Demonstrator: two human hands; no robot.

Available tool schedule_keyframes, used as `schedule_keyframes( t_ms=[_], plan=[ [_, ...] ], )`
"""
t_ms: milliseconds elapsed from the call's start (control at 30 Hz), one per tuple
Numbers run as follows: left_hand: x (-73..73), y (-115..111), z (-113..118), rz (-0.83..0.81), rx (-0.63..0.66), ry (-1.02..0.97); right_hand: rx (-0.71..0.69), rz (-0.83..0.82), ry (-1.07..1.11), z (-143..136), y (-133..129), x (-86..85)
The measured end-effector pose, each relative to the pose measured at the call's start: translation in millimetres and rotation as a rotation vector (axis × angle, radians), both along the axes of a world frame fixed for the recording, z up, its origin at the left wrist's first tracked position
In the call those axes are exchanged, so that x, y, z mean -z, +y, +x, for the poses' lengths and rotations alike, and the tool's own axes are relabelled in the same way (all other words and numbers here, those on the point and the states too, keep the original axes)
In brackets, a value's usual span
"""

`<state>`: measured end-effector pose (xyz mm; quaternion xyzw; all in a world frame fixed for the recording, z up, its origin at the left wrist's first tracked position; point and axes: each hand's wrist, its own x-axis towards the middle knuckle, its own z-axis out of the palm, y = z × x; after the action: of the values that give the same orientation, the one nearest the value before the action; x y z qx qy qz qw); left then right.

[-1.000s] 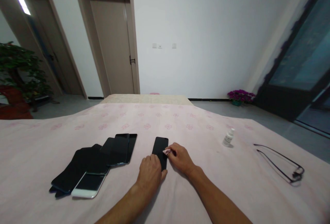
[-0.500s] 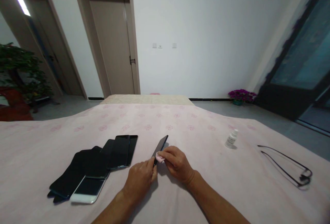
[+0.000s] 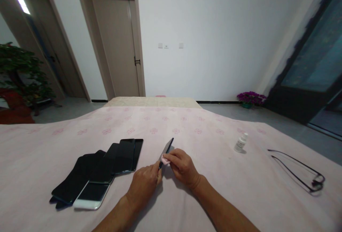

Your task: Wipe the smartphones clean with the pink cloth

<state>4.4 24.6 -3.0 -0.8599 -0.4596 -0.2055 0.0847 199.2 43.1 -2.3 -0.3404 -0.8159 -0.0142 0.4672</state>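
A dark smartphone (image 3: 167,147) stands tilted on its edge in front of me, gripped near its lower end by my left hand (image 3: 145,180). My right hand (image 3: 185,168) pinches a small pale pink cloth (image 3: 165,159) against the phone's near face. Part of the phone is hidden behind the fingers and the cloth. To the left lie several overlapping phones with black screens (image 3: 77,178), a white one (image 3: 92,195) among them at the front.
A pink flowered cloth (image 3: 208,196) covers the table. On the right stand a small white spray bottle (image 3: 241,143) and, farther right, black-framed glasses (image 3: 299,169) with their arms unfolded. A wall and a door (image 3: 116,47) rise beyond.
Both hands stay at the phone, with the cloth still pressed to it. The right hand and cloth have shifted very slightly; the whole view has also tilted a little.
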Motion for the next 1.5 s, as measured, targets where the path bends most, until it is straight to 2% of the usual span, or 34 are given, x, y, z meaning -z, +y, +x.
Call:
schedule_keyframes(
  t_ms=[67, 167, 233, 333, 500, 600, 667, 733, 833, 900, 1000, 1133, 1367, 1500],
  plan=[
    [-0.8, 0.6, -0.1, -0.027, -0.014, -0.002, 0.020, -0.024, 0.012, -0.5, 1.4, -0.9],
    [-5.1, 1.1, -2.3, -0.104, -0.012, -0.051, 0.127, -0.106, 0.153, 3.8, 10.6, -1.8],
    [-9.9, 0.2, -4.0, -0.192, 0.000, -0.166, 0.203, -0.162, 0.279, 8.9, 17.5, -1.1],
    [-15.2, -3.4, -2.3, -0.394, 0.004, -0.451, 0.290, -0.268, 0.405, 16.4, 23.1, 1.8],
    [-7.9, -6.9, 12.8, -0.839, 0.024, -0.943, 0.378, -0.448, 0.307, 23.1, 20.8, 7.1],
    [-6.1, -8.3, 15.0, -0.947, 0.050, -0.967, 0.421, -0.464, 0.193, 23.6, 18.6, 9.3],
    [-10.6, -11.4, 11.5, -0.876, 0.088, -0.809, 0.425, -0.448, 0.133, 23.2, 17.8, 10.3],
    [-17.1, -16.0, 7.5, -0.714, 0.109, -0.545, 0.426, -0.435, 0.091, 22.9, 17.5, 10.9],
    [-20.9, -22.4, 7.3, -0.440, -0.041, -0.148, 0.437, -0.429, 0.057, 23.4, 17.9, 10.9],
    [-15.3, -24.0, 11.2, -0.280, -0.051, -0.026, 0.445, -0.419, 0.044, 24.4, 18.6, 10.5],
    [1.6, -22.3, 18.1, -0.082, 0.107, -0.052, 0.440, -0.381, 0.001, 26.3, 19.0, 9.6],
    [18.1, -19.3, 23.4, -0.012, 0.164, -0.040, 0.407, -0.366, -0.076, 27.9, 17.2, 7.3],
    [15.3, -19.1, 26.4, 0.009, 0.170, 0.026, 0.371, -0.408, -0.165, 31.5, 27.7, -2.2],
    [21.5, -17.5, 27.0, 0.036, 0.201, 0.053, 0.345, -0.379, -0.229, 33.3, 44.4, -2.3]
  ],
)
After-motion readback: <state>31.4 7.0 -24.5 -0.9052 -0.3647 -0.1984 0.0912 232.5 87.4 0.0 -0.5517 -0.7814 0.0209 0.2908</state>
